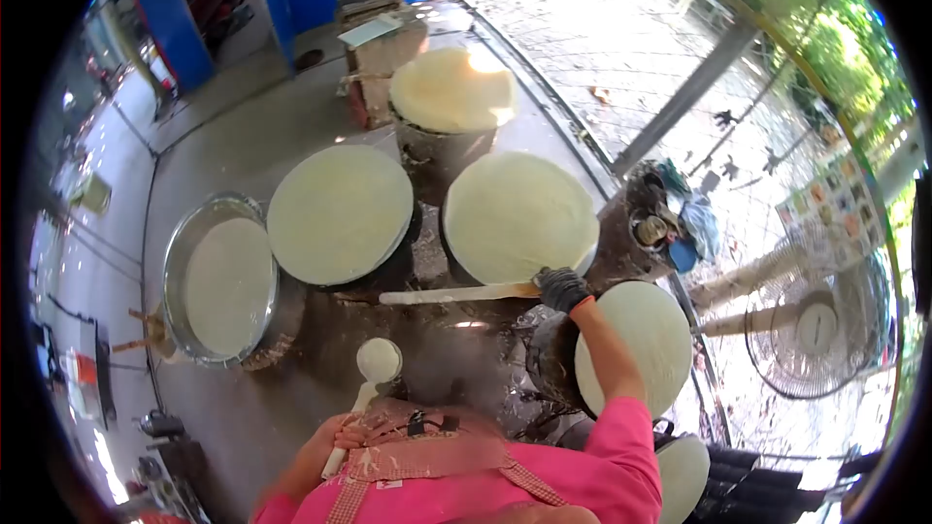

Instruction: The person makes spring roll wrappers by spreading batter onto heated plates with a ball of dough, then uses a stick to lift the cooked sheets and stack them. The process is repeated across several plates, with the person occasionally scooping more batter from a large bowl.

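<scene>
My right hand (562,288), in a dark glove, grips a long flat white stick (456,296) that lies level across the near edge of a round white sheet (519,215) stretched over a pot. My left hand (342,435) holds the handle of a white ladle (378,361), its round bowl raised in front of my pink apron. A second round white sheet (340,213) sits to the left of the first.
A metal basin (180,277) of white batter stands at far left. Another white round (453,89) tops a far pot, and one more (636,344) lies under my right forearm. An electric fan (815,325) stands at right. Small containers (652,229) sit on a ledge.
</scene>
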